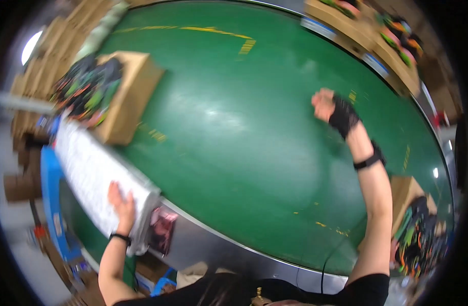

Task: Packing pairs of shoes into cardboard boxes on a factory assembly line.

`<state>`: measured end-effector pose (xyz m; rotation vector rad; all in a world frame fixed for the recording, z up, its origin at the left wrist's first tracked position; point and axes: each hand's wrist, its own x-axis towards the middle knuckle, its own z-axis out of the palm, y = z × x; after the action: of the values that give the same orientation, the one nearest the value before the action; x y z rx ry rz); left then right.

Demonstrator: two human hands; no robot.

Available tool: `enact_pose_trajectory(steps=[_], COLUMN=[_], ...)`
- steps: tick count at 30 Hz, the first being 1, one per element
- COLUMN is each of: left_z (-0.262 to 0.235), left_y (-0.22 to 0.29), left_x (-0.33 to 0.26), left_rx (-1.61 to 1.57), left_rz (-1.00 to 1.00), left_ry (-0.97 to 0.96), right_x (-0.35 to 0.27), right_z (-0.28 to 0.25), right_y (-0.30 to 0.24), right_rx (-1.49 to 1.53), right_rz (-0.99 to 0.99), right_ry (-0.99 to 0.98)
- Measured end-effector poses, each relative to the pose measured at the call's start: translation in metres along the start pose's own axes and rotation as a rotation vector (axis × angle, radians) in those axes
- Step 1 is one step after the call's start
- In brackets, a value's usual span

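Observation:
My left hand (122,206) lies on a long stack of thin white sheets (99,176), its fingers spread apart and nothing in its grasp. Whether the sheets are paper or plastic I cannot make out. A dark band circles my left wrist. Out over the green belt (229,153), my right hand (324,104) is smeared by motion. Its fingers look bent, but their exact pose is unclear and no held thing shows. A black covering wraps the palm and wrist, with a black strap further up the forearm.
A carton (134,97) full of dark, bright-edged items stands at the left beside the sheets. Another filled carton (404,196) is by my right elbow. More cartons (341,25) line the far right edge. A dark reddish packet (162,230) rests on the metal rim (213,245).

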<state>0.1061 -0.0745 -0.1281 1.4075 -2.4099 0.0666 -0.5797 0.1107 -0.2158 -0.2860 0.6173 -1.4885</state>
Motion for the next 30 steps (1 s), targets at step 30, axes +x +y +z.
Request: enact_pose_trajectory(steps=[30], left_z=[-0.058], left_y=[-0.04], left_x=[0.014], left_rx=[-1.179], left_rz=[-0.395], left_ry=[-0.379], right_x=[0.049], right_z=[0.33], right_y=[0.27], right_rx=[-0.102], right_rz=[-0.301], right_ry=[0.997])
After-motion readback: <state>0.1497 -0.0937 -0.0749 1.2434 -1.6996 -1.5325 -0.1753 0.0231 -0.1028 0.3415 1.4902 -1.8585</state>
